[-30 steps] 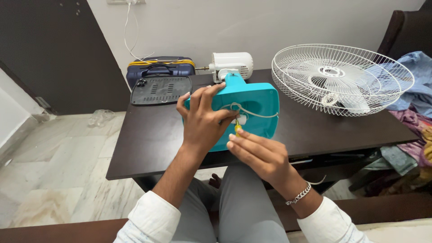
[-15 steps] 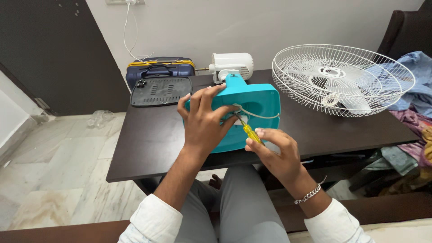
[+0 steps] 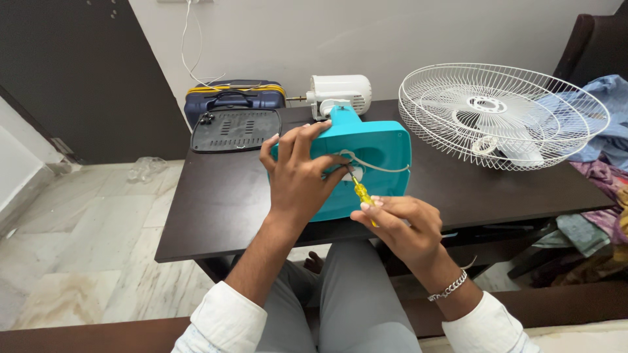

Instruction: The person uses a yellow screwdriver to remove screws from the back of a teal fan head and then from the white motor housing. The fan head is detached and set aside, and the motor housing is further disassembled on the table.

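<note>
While left hand point(image 3: 297, 180) grips one teal base point(image 3: 376, 150) | right hand point(image 3: 396, 222): one screwdriver point(image 3: 360, 193)

A dark wooden table point(image 3: 216, 209) stands against a pale wall. On its right half lies a white wire fan guard point(image 3: 500, 114), dished upward. At the back left corner sits a flat black vented cover point(image 3: 235, 129), and just behind it a dark blue case with yellow trim point(image 3: 232, 97). Crumpled clothes point(image 3: 605, 163) pile up at the right edge, beside a pale marble floor point(image 3: 78, 242)
</note>
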